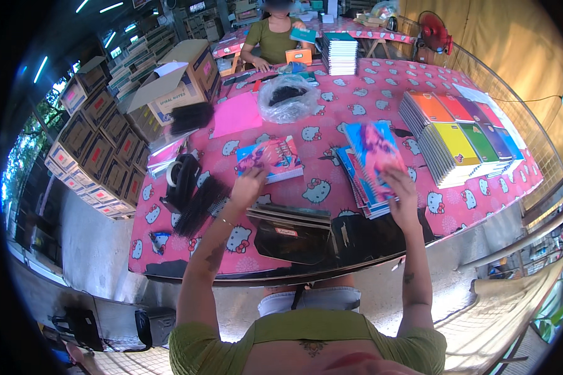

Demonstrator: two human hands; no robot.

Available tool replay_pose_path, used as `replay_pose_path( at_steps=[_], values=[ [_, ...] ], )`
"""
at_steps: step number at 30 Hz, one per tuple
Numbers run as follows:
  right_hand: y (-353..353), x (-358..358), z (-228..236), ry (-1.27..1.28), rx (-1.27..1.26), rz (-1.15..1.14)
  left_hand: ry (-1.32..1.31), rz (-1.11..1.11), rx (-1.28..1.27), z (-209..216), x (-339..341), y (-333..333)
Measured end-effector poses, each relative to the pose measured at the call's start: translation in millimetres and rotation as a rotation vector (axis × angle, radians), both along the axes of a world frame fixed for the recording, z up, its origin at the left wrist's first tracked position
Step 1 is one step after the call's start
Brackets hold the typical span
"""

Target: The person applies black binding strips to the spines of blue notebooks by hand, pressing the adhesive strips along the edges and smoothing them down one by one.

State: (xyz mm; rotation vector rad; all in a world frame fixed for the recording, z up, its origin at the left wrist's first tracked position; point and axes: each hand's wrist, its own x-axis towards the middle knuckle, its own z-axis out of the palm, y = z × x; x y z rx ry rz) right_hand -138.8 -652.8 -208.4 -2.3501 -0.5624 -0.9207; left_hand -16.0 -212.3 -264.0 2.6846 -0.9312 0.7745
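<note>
My right hand grips a spiral notebook with a blue and pink cover by its near right side. The notebook is slightly tilted above a loose stack of similar notebooks. To the left, my left hand rests with its fingers laid on the near left part of another stack of picture-covered notebooks. Just in front of me, between my arms, stands a black holder with thin boards along its far edge.
Rows of coloured notebooks stand at the right. Bundles of black spiral binding and a tape dispenser lie at left, near an open carton. A plastic bag sits mid-table. Across it, a co-worker handles notebooks.
</note>
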Motion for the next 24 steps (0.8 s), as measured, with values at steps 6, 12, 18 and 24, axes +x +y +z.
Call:
replay_pose_path(
  at_steps=[6, 12, 18, 24],
  values=[
    [10.6, -3.7, -12.4, 0.152, -0.109, -0.011, 0.105, 0.150, 0.045, 34.7, -9.9, -3.3],
    [112.1, -27.2, -12.4, 0.392, 0.733, 0.465, -0.118, -0.231, -0.273, 169.1, -99.0, -70.2],
    [132.3, -51.4, -36.9, 0.401, 0.800, 0.276, 0.015, -0.356, -0.173, 182.5, -136.4, -76.7],
    [138.0, -48.9, -32.2, 0.395, 0.767, 0.255, 0.014, -0.344, -0.119, 196.2, -139.5, -74.7]
  ],
)
